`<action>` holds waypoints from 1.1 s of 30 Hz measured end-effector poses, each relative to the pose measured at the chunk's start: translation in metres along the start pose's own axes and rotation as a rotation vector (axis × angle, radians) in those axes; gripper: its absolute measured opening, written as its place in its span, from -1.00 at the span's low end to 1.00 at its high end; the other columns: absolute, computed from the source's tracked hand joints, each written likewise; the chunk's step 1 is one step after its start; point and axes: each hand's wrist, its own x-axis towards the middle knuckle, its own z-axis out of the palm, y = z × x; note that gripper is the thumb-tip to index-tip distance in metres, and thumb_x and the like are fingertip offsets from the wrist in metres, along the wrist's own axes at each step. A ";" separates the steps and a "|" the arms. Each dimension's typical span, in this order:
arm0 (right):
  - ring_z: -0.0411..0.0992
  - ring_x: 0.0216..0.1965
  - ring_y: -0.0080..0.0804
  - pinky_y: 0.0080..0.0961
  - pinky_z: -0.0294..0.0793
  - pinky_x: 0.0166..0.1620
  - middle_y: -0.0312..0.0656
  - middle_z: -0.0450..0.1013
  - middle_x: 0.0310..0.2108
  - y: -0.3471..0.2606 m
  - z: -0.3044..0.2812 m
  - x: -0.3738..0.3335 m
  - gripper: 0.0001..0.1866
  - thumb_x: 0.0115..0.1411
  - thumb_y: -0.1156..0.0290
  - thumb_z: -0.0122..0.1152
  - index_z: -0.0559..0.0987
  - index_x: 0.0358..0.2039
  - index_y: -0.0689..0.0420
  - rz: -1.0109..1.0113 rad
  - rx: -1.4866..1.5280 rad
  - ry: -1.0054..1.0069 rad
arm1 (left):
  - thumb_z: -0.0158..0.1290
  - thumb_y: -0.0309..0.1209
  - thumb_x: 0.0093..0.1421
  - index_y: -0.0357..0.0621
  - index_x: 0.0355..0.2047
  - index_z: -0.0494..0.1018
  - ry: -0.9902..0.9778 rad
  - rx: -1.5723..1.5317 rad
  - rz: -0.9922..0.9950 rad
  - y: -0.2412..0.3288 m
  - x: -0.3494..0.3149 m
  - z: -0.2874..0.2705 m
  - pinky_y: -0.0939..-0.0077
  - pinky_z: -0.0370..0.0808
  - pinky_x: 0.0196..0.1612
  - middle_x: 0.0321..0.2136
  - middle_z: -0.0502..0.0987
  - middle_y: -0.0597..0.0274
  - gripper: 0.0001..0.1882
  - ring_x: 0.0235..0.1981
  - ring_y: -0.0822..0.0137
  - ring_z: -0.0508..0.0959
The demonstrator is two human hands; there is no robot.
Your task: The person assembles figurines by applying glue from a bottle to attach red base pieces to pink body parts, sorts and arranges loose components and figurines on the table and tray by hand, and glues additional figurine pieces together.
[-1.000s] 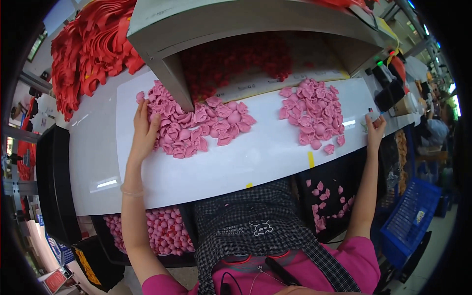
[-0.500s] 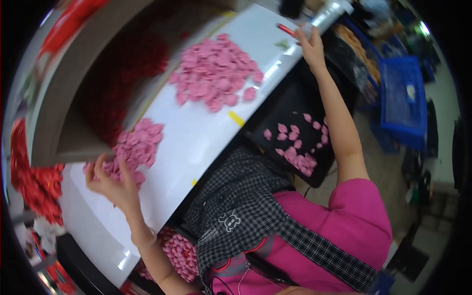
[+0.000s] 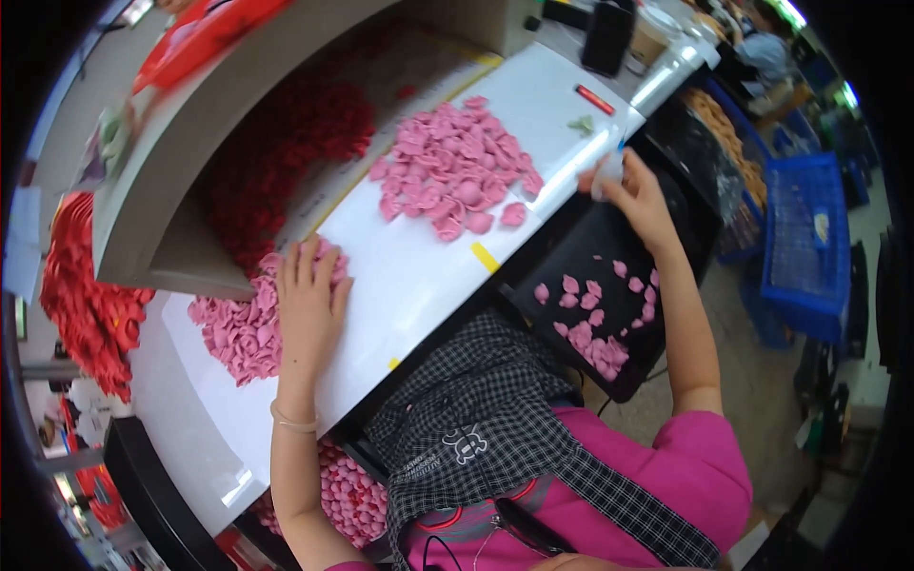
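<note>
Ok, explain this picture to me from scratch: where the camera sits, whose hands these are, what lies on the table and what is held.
No machine here: a person works with two bare hands. The one view comes from a wide fisheye camera on that person's head, looking down, so straight edges bend near the rim and the forearms enter from below.

The left hand lies flat, fingers spread, on a pile of pink petals on the white table. It holds nothing. A second petal pile lies farther along the table.

The right hand is at the table's far edge, closed on a small whitish thing, too blurred to name. Below it, a black tray holds loose petals. Red petals fill the space under a shelf.
</note>
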 end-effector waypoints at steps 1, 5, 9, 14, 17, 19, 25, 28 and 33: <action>0.55 -0.11 -0.35 -0.47 0.47 0.01 -0.08 0.57 -0.18 -0.004 0.013 0.001 -0.69 0.29 0.35 0.19 0.40 -0.04 0.21 0.018 0.009 -0.126 | 0.15 -0.32 0.18 -0.15 0.03 0.47 -0.017 -0.007 -0.014 -0.001 -0.006 0.000 -0.02 0.16 0.31 0.21 0.35 0.03 -0.60 0.27 -0.10 0.24; 0.53 -0.10 -0.42 -0.49 0.46 0.00 -0.12 0.59 -0.17 -0.018 0.086 0.014 -0.72 0.17 0.49 0.28 0.45 -0.13 0.20 0.144 0.050 -0.533 | 0.16 -0.31 0.17 -0.13 0.01 0.47 -0.047 0.010 -0.042 0.000 -0.043 -0.018 -0.01 0.17 0.31 0.18 0.37 0.05 -0.60 0.25 -0.08 0.27; 0.52 -0.09 -0.49 -0.53 0.45 0.00 -0.16 0.60 -0.16 -0.012 0.132 0.036 -0.75 0.16 0.52 0.29 0.44 -0.18 0.18 0.064 -0.102 -0.606 | 0.14 -0.23 0.19 -0.07 0.03 0.47 -0.063 0.048 -0.019 0.000 -0.055 -0.020 -0.07 0.07 0.36 0.22 0.35 0.12 -0.59 0.28 -0.02 0.25; 0.54 -0.07 -0.38 -0.45 0.47 0.04 -0.09 0.58 -0.14 -0.010 0.154 0.048 -0.70 0.16 0.54 0.28 0.39 -0.14 0.19 0.092 -0.031 -0.594 | 0.15 -0.18 0.19 -0.04 0.05 0.47 -0.062 0.106 -0.129 0.004 -0.062 -0.022 -0.10 -0.07 0.41 0.26 0.32 0.14 -0.56 0.33 0.03 0.21; 0.54 -0.09 -0.35 -0.43 0.47 0.06 -0.07 0.58 -0.16 -0.010 0.171 0.040 -0.70 0.18 0.54 0.26 0.36 -0.12 0.19 0.116 0.077 -0.608 | 0.21 -0.20 0.13 -0.05 0.03 0.48 0.083 -0.071 -0.149 0.013 -0.045 -0.040 0.01 0.13 0.32 0.16 0.40 0.14 -0.53 0.23 0.15 0.33; 0.54 -0.08 -0.37 -0.43 0.45 0.07 -0.07 0.58 -0.17 -0.017 0.188 0.036 -0.69 0.21 0.53 0.24 0.34 -0.10 0.19 0.102 0.136 -0.601 | 0.21 -0.24 0.12 -0.05 -0.02 0.50 0.123 -0.112 -0.219 0.001 -0.034 -0.029 0.10 0.23 0.22 0.06 0.46 0.16 -0.58 0.13 0.16 0.39; 0.52 -0.06 -0.37 -0.43 0.41 0.07 -0.09 0.57 -0.17 -0.028 0.242 0.036 -0.71 0.22 0.53 0.22 0.36 -0.09 0.19 -0.007 0.064 -0.684 | 0.25 -0.41 0.03 -0.10 -0.27 0.54 0.014 0.081 -0.362 -0.025 0.016 -0.011 0.22 0.42 -0.12 -0.32 0.54 0.19 -0.77 -0.20 0.11 0.52; 0.52 -0.08 -0.36 -0.45 0.41 0.06 -0.10 0.56 -0.18 -0.021 0.253 0.029 -0.70 0.23 0.55 0.20 0.34 -0.07 0.18 -0.021 0.081 -0.709 | 0.25 -0.42 0.01 -0.13 -0.27 0.52 -0.092 0.192 -0.388 -0.021 0.016 -0.010 0.17 0.46 -0.20 -0.29 0.52 0.15 -0.75 -0.27 0.09 0.53; 0.50 -0.11 -0.45 -0.45 0.42 0.01 -0.12 0.54 -0.14 -0.017 0.259 0.020 -0.77 0.33 0.46 0.11 0.34 -0.06 0.22 0.179 0.348 -0.769 | 0.17 -0.48 0.17 -0.25 -0.08 0.49 0.141 -0.607 -0.437 0.009 -0.027 -0.059 0.45 0.49 -0.22 -0.20 0.43 0.10 -0.70 -0.28 0.28 0.54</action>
